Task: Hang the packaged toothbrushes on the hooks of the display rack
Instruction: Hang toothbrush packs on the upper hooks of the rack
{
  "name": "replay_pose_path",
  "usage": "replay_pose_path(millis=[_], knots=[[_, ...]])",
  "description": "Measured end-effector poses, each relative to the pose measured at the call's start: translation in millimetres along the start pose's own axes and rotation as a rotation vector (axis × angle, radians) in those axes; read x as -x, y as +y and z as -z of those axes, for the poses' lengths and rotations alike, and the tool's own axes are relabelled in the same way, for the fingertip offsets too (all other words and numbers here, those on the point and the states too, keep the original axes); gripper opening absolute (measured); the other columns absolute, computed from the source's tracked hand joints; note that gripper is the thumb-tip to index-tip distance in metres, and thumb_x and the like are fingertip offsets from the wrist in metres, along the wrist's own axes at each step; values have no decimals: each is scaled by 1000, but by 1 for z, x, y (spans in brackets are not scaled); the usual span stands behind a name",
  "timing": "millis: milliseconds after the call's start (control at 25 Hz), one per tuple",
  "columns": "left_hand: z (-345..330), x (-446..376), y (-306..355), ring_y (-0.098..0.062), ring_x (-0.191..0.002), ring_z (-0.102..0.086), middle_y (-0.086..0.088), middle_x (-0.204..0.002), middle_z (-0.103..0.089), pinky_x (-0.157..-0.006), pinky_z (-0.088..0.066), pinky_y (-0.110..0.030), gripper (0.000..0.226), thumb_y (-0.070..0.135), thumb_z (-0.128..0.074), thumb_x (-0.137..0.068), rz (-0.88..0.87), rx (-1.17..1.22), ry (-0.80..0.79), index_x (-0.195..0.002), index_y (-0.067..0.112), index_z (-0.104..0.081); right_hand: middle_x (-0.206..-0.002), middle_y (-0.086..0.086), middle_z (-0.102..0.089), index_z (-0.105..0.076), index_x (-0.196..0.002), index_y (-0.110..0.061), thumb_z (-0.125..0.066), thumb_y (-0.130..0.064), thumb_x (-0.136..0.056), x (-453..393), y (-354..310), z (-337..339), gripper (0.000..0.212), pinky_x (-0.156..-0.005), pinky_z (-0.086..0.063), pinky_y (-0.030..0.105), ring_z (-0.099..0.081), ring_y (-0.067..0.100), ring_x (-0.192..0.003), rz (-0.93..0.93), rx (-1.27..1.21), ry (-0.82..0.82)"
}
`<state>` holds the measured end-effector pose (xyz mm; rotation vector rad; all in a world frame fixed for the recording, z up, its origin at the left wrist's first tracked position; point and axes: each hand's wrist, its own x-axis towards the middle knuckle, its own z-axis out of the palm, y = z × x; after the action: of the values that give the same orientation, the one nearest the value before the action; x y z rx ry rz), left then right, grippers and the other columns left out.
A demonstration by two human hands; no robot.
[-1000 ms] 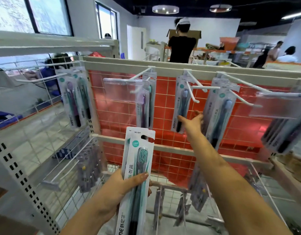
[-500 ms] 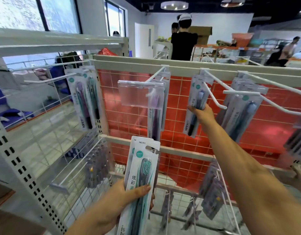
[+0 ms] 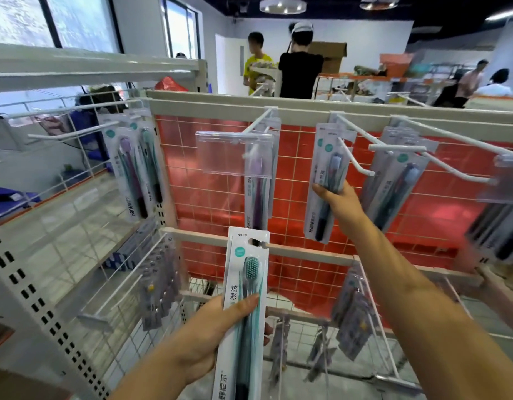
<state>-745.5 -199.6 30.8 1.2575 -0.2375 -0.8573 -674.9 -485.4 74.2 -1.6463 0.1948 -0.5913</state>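
My left hand grips a packaged teal toothbrush upright, low in the middle, in front of the wire display rack with its red backing. My right hand reaches up to the rack and holds the lower part of a packaged blue toothbrush that hangs on a white hook. More packs hang on neighbouring hooks: a purple one behind a clear price tag holder and a pair at the left.
Long white hooks stick out toward me at the upper right with more packs. Lower hooks carry small grey packs. A perforated white upright stands at the left. Several people stand behind the rack.
My view has come closer to the rack. My right hand has risen slightly along the hanging blue pack and now holds it. My left hand keeps the teal pack at about the same spot.
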Motion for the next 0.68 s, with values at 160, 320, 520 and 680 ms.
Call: replay_pose_path(millis=[160,320,520,680], knots=[[-7,7,1,-19,-65,-70,-9,-73,-73,-69,-56,-34,38,19,-64,-65,-7,-7,-12,-100,3,-62,-101,-9,-62,-52,-115,-20,-62,-14,-86,23,-6,2,31,-72,-48,20,-60,6,-93,7,8,-11],[-12,13,1,-26,-76,-70,-14,-78,-74,-91,-49,-48,39,18,-68,-60,7,15,25,-96,4,-60,-101,-7,-64,-55,-108,-24,-62,-16,-86,43,-10,3,24,-74,-50,23,-61,9,-94,10,18,-22],[-8,19,-1,-23,-76,-70,-13,-85,-74,-98,-44,-49,99,40,-94,-20,4,12,2,-107,5,-62,-102,-10,-65,-56,-106,-29,-62,-16,-87,69,-18,-1,23,-70,-52,19,-63,5,-93,23,0,-52],[-4,27,-4,-22,-73,-71,-13,-84,-73,-88,-49,-44,99,38,-95,-17,-10,20,-19,-107,9,-63,-102,-12,-67,-58,-106,-29,-62,-16,-87,93,-23,-3,23,-75,-53,16,-65,0,-93,23,-6,-81]])
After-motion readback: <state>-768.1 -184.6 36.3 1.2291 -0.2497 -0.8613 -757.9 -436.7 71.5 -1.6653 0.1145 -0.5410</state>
